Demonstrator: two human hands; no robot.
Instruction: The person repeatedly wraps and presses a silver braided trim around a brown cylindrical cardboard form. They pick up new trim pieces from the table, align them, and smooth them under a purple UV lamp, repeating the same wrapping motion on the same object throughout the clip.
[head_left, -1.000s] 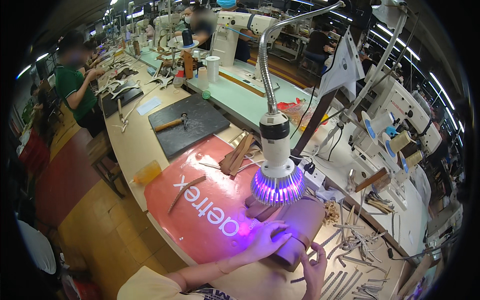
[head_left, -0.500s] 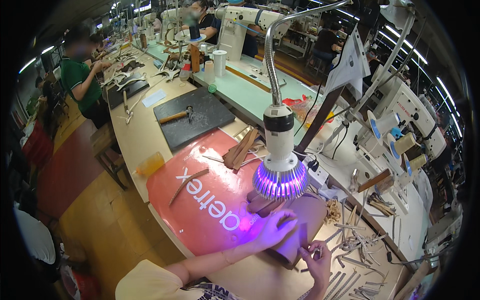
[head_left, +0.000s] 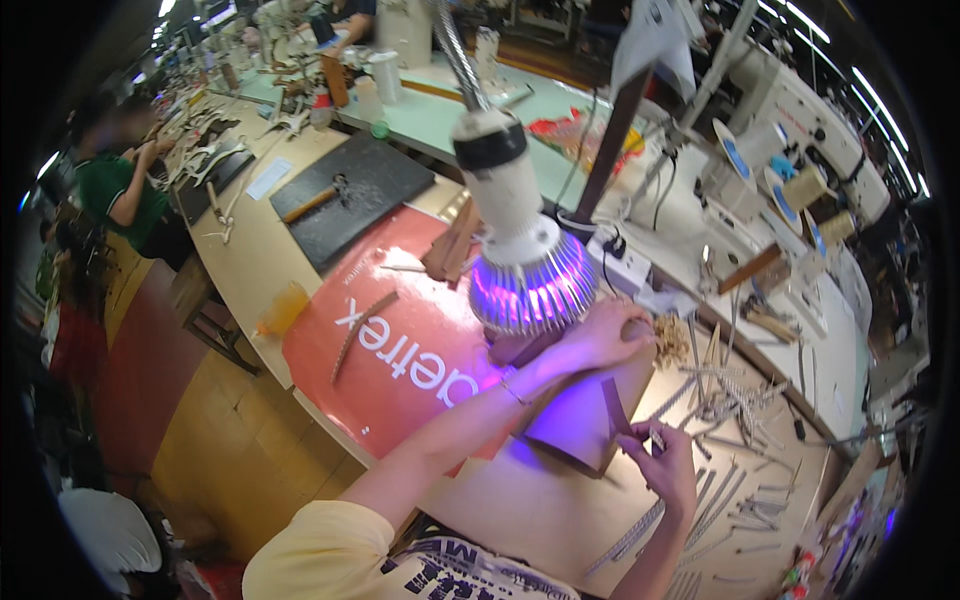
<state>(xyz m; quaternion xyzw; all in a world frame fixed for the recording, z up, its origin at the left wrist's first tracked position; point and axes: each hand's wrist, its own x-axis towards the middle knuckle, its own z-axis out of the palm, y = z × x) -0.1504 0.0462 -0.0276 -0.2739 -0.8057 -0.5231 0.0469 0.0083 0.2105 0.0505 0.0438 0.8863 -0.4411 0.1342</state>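
Observation:
A brown, rounded form (head_left: pixel 570 428) lies on the table under a lamp with a purple glow. My left hand (head_left: pixel 612 336) rests over its far end, fingers curled; what they close on, if anything, is hidden. Close to the form's near right side, my right hand (head_left: pixel 664 462) pinches the lower end of a narrow dark strip (head_left: pixel 614 404). The strip's upper part lies against the form's surface. A small patterned piece shows between the right fingers, too small to make out.
The lamp (head_left: pixel 532 285) hangs low just above my left forearm. A red sheet (head_left: pixel 400 340) covers the table to the left, with a black board (head_left: pixel 385 190) and a hammer (head_left: pixel 312 203) beyond. Several braided strips (head_left: pixel 735 400) lie to the right. Sewing machines stand behind.
The view has shifted and tilted. My left hand has moved from the form's left side to its far end. My right hand stays at the near right side with the strip.

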